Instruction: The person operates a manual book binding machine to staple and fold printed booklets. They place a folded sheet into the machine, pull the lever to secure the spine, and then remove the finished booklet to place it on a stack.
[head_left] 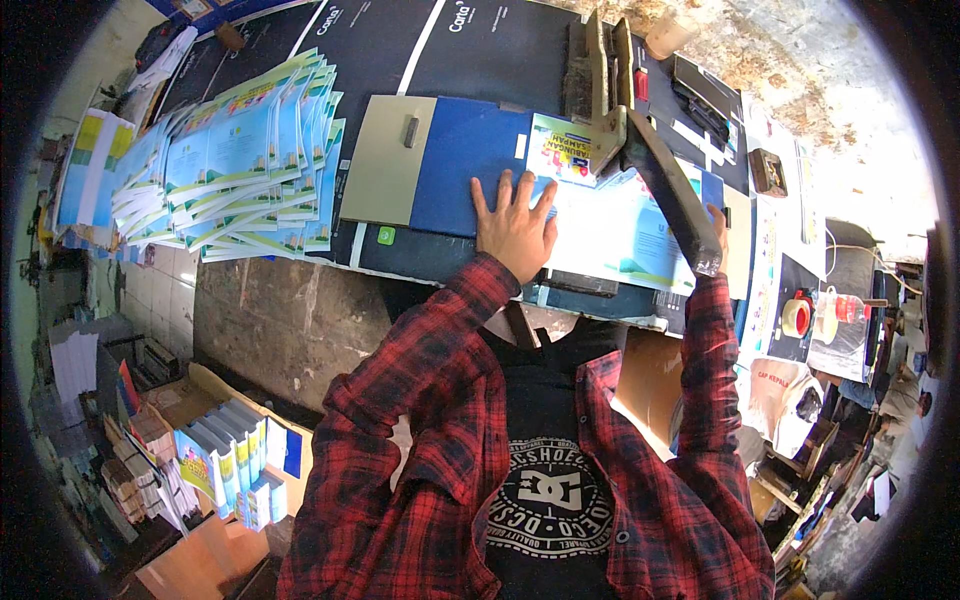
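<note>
The left hand lies palm down on the tabletop, its fingers released and spread, gripping nothing. They press on a blue board, and the fingertips toward one o'clock reach the left edge of an opened booklet. That booklet lies at three o'clock from this hand, its middle washed out by glare.

Farther along at three o'clock is the right hand, at the booklet's far end and partly behind a dark metal lever; I cannot tell whether its fingers grasp anything. The lever slants across the booklet toward five o'clock from a bracket, which stands at one o'clock from the left hand.

Between nine and ten o'clock, a pile of booklets leans in overlapping layers. Tape rolls sit between three and four o'clock, near a red bottle.
</note>
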